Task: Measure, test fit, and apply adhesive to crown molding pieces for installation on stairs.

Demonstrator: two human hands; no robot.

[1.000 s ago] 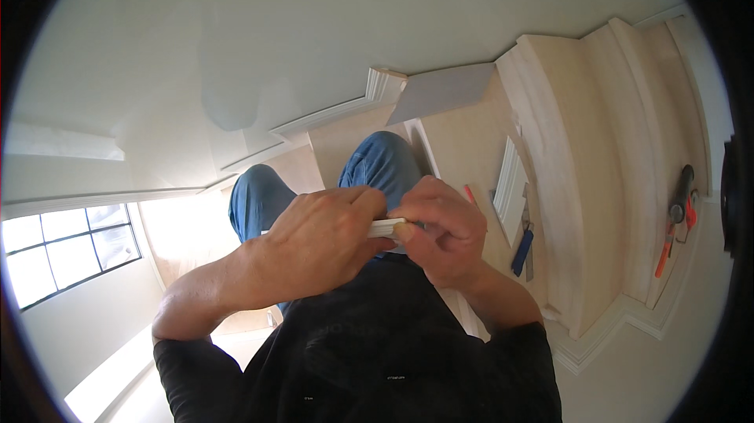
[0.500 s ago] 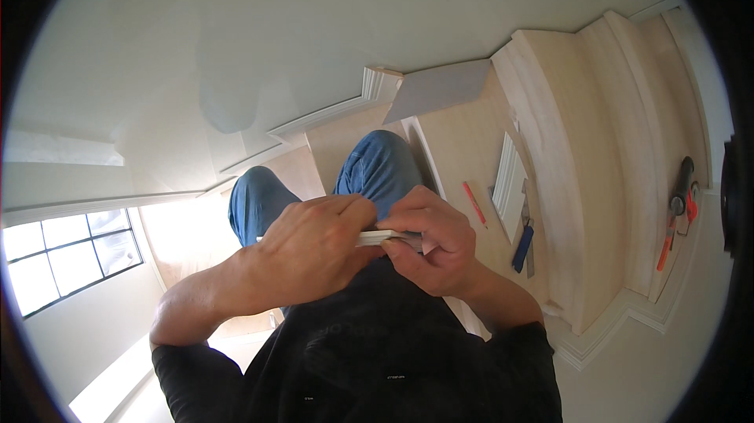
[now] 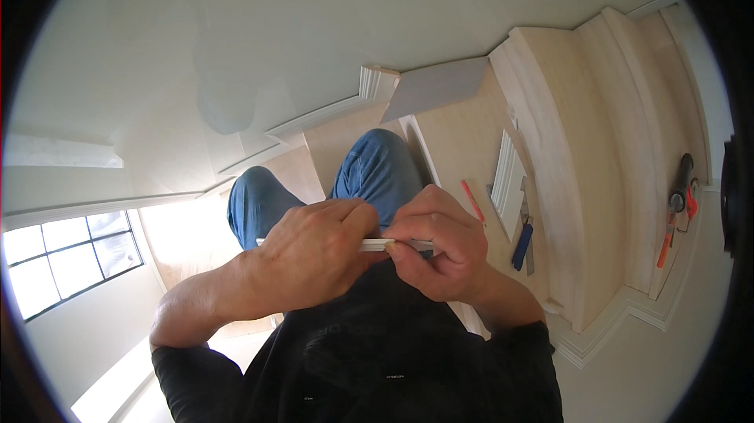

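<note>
Left hand (image 3: 318,246) clamped round a thin white strip (image 3: 376,245); right hand (image 3: 444,246) pinches it near its right end, thumb against fingers. Strip sits level between both hands, in front of the black shirt (image 3: 369,344), near the jeans knees (image 3: 378,164). Right of the hands, on the wooden step (image 3: 452,136): red pencil-like stick (image 3: 473,201), white grooved moulding piece (image 3: 509,179), blue-handled metal tool (image 3: 522,247). Farther up, grey board (image 3: 440,87) by the wall. Far right, black tool (image 3: 682,183) on a higher stair.
</note>
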